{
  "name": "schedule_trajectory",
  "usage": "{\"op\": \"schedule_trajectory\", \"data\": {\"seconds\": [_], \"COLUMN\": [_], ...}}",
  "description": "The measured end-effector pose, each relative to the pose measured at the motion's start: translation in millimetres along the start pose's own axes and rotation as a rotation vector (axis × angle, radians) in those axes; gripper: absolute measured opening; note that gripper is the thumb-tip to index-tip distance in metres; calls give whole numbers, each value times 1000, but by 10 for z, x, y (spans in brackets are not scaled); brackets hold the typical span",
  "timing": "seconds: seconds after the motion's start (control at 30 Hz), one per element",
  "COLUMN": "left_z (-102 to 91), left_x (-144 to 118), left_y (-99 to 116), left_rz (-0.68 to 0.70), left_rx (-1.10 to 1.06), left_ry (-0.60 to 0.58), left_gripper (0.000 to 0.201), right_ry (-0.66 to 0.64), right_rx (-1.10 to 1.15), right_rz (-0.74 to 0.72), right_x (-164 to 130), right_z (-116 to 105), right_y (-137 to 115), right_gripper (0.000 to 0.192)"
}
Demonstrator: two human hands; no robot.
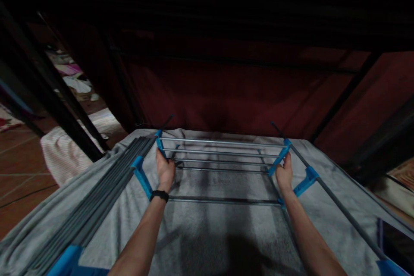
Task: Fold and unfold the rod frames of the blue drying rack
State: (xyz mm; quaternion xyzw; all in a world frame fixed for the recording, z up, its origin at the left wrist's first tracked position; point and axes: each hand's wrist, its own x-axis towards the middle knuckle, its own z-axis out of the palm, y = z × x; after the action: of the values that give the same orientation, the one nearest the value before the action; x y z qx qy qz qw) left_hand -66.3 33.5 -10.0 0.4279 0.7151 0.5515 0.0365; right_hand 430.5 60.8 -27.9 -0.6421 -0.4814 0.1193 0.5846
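A grey towel (207,228) covers the bed beneath my folding drying rack (220,155). A bundle of grey rods (97,198) lies along the rack's left side; a dark red curtain (226,90) hangs just beyond its far end. Black frame posts (51,99) stand to the left, with floor tiles (19,172) open past them. My left hand (164,169) is closed on the left blue bracket (159,140); my right hand (283,173) is closed on the right blue bracket (280,155). The towel's near half lies bare between my forearms.
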Motion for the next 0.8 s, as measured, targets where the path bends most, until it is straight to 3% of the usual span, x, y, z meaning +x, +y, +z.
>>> {"op": "schedule_trajectory", "data": {"seconds": [0.17, 0.4, 0.53, 0.67, 0.8], "left_z": [-4, 4, -1, -35, -74], "left_x": [-38, -58, -119, -316, -584], "left_y": [21, -40, -66, -103, -186], "left_rz": [28, 90, 116, 153, 249], "left_rx": [37, 60, 163, 359, 490], "left_ry": [2, 0, -31, -63, -185], "left_gripper": [86, 87, 84, 87, 84], "right_ry": [42, 20, -33, -94, -201], "right_rx": [49, 55, 26, -25, -110], "right_rz": [56, 12, 124, 240, 161], "right_x": [16, 14, -14, -224, -585], "right_z": [-8, -6, -19, -45, -105], "right_y": [-37, 44, 259, 616, 882], "right_gripper": [85, 90, 95, 92, 76]}}
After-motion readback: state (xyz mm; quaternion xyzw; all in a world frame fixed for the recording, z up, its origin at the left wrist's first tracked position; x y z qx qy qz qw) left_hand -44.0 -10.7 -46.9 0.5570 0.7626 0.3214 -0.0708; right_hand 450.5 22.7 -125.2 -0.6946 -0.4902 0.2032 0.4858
